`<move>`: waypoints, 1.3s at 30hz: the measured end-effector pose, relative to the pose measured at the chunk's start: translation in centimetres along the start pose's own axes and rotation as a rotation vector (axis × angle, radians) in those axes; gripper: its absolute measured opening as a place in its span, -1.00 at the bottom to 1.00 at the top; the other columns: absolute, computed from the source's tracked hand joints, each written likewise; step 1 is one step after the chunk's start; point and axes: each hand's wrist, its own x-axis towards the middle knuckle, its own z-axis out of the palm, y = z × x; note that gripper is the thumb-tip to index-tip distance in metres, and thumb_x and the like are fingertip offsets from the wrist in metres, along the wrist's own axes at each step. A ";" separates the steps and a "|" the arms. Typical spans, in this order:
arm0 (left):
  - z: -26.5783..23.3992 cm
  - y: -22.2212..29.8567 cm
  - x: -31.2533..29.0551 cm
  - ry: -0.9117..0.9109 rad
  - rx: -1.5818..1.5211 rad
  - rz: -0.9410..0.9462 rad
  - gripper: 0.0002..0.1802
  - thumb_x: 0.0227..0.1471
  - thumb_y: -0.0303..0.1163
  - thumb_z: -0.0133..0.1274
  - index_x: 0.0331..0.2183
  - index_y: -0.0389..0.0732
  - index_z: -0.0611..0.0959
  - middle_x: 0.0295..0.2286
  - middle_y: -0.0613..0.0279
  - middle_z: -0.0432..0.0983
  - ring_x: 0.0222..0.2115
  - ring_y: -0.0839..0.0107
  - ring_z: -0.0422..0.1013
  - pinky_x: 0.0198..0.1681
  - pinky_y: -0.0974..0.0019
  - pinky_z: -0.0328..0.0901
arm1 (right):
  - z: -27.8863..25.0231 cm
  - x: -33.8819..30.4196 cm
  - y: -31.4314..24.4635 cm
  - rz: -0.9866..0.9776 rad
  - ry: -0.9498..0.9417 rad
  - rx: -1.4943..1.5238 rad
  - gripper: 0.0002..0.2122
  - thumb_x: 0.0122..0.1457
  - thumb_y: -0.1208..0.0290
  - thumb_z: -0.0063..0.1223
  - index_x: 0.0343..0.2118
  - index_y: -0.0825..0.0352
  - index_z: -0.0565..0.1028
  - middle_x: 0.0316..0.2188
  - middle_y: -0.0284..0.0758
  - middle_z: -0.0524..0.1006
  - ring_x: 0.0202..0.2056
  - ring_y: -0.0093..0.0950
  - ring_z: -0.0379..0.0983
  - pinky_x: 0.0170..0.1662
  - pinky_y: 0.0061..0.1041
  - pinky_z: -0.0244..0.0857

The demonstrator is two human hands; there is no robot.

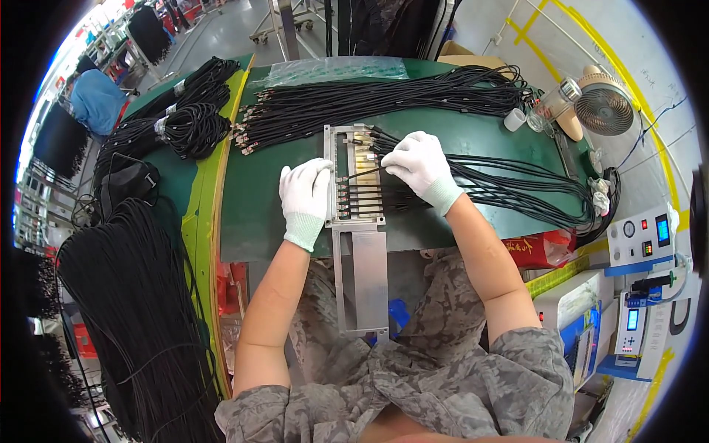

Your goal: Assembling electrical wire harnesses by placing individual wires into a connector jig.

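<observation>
A metal fixture with a row of slots lies at the green table's front edge. Several black cables sit side by side in its lower slots, while pale yellowish slots show higher up. My right hand, in a white glove, pinches a black cable whose end reaches across the fixture. At the fixture's left rail is my gloved left hand, its fingers bent and closed against the rail; the fingertips are partly hidden. Loose black cables trail to the right from the fixture.
A long cable bundle lies at the back of the table. Coiled cables and a large cable heap occupy the left side, beyond a yellow-green edge strip. At right stand a fan, a clear jar and control boxes.
</observation>
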 end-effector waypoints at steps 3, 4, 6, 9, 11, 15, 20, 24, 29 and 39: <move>0.2 -0.2 0.0 0.014 0.004 0.013 -0.76 0.21 -0.28 -0.08 -0.24 -0.08 0.67 -0.18 0.30 0.60 -0.08 0.31 0.44 0.22 0.05 0.01 | 0.3 -0.1 -0.2 0.012 -0.005 -0.025 -0.89 -0.08 0.35 0.28 -0.44 0.08 0.61 -0.43 -0.49 0.52 -0.22 -0.35 0.39 -0.11 -0.31 0.24; 0.1 -0.2 0.0 0.013 0.003 0.014 -0.76 0.21 -0.28 -0.08 -0.24 -0.08 0.67 -0.18 0.30 0.60 -0.08 0.31 0.44 0.22 0.05 0.01 | 0.4 -0.1 -0.3 0.010 -0.009 -0.026 -0.90 -0.08 0.35 0.28 -0.44 0.07 0.61 -0.43 -0.49 0.52 -0.21 -0.35 0.39 -0.10 -0.31 0.24; -0.1 -0.1 0.0 -0.048 -0.032 -0.028 -0.75 0.19 -0.23 -0.05 -0.19 -0.03 0.68 -0.08 0.20 0.54 0.00 0.24 0.38 0.23 0.04 0.02 | 0.3 0.0 -0.6 0.007 -0.026 -0.022 -0.89 -0.09 0.36 0.28 -0.44 0.08 0.61 -0.43 -0.49 0.52 -0.21 -0.35 0.39 -0.10 -0.31 0.24; 0.2 1.2 -0.1 -0.063 -0.014 0.098 -0.68 0.15 -0.15 0.01 -0.09 0.04 0.67 0.06 0.04 0.40 0.12 0.09 0.24 0.24 0.03 0.03 | 0.3 -0.2 -0.8 0.026 -0.037 0.019 -0.92 -0.06 0.37 0.24 -0.45 0.07 0.60 -0.43 -0.50 0.51 -0.20 -0.38 0.38 -0.07 -0.31 0.21; 0.0 2.0 -0.4 -0.189 0.111 0.215 -0.61 0.06 -0.04 0.11 -0.07 0.13 0.68 0.16 -0.07 0.26 0.20 -0.09 0.09 0.26 -0.01 0.00 | 0.3 -0.3 -1.0 0.013 -0.064 -0.001 -0.91 -0.07 0.37 0.26 -0.44 0.08 0.62 -0.44 -0.48 0.51 -0.21 -0.34 0.41 -0.09 -0.32 0.25; 0.1 2.8 -0.3 -0.235 0.194 0.226 -0.66 0.00 -0.03 0.18 -0.16 0.14 0.74 0.15 -0.02 0.30 0.20 -0.13 0.08 0.27 -0.04 -0.02 | 0.4 -0.3 0.2 0.152 -0.058 -0.011 -0.77 -0.02 0.23 0.25 -0.27 0.12 0.60 -0.27 -0.39 0.54 -0.10 -0.26 0.39 0.00 -0.28 0.25; 0.4 2.6 -0.5 -0.197 0.170 0.215 -0.73 0.01 -0.08 0.18 -0.21 0.19 0.76 0.09 0.08 0.37 0.18 -0.09 0.12 0.31 -0.07 -0.16 | 1.4 -0.7 2.8 0.441 -0.166 -0.215 -0.62 0.05 0.05 0.18 -0.11 0.12 0.55 -0.18 -0.29 0.52 -0.06 -0.21 0.37 0.05 -0.28 0.26; 0.6 2.4 -0.4 -0.229 0.154 0.185 -0.74 0.03 -0.10 0.17 -0.20 0.19 0.75 0.01 0.18 0.43 0.18 -0.06 0.12 0.32 -0.07 -0.18 | 2.5 -0.5 3.8 0.418 -0.209 -0.062 -0.71 0.03 0.07 0.18 -0.25 0.11 0.60 -0.27 -0.31 0.54 -0.13 -0.25 0.40 -0.03 -0.28 0.29; 0.8 2.3 -0.2 -0.209 0.127 0.222 -0.76 0.02 -0.14 0.18 -0.22 0.16 0.76 -0.16 0.26 0.46 0.11 0.00 0.18 0.29 -0.05 -0.13 | 2.2 -0.4 4.8 0.401 -0.222 0.056 -0.77 0.02 0.13 0.19 -0.34 0.15 0.60 -0.34 -0.31 0.55 -0.20 -0.24 0.40 -0.08 -0.30 0.30; 0.5 2.0 0.1 -0.178 0.039 0.258 -0.80 -0.04 -0.22 0.23 -0.28 0.09 0.77 -0.39 0.30 0.42 -0.07 0.07 0.28 0.28 -0.09 -0.10 | 2.2 -0.1 5.0 0.442 -0.245 0.168 -0.76 -0.01 0.15 0.24 -0.35 0.18 0.64 -0.34 -0.25 0.56 -0.19 -0.20 0.42 -0.07 -0.29 0.32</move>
